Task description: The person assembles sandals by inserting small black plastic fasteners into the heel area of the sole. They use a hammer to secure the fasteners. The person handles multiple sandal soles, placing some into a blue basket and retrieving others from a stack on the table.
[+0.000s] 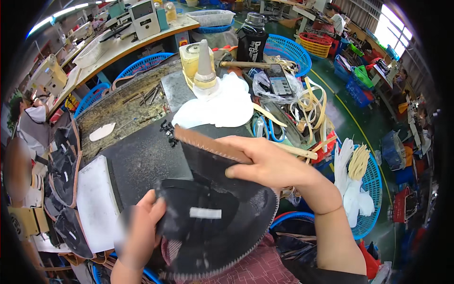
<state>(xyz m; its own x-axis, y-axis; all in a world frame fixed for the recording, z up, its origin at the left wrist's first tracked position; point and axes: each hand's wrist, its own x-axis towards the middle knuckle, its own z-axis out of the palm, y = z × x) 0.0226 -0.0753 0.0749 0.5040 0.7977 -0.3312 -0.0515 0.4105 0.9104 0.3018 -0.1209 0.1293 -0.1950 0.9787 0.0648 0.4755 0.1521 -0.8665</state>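
Note:
A black, floppy stitched piece (246,199) is held up in front of me. A brown strip (208,144) with white stitches runs along its top edge, toothed stitching follows its curved rim, and a small white label sits inside. Its exact kind I cannot tell. My right hand (269,163) grips the upper edge by the brown strip, thumb on the black side. At the lower left, my left hand (144,225) pinches the piece's near side; that hand is partly blurred. Behind the piece lies a dark work board (139,151) with small black bits on it.
Similar black pieces (66,165) are stacked at the left beside a white board (97,203). Farther back stand a glue pot (191,57) with a cone, white sheeting (227,104), a phone (279,80) and blue-handled scissors (269,128). A blue basket (373,189) holds cord bundles at right.

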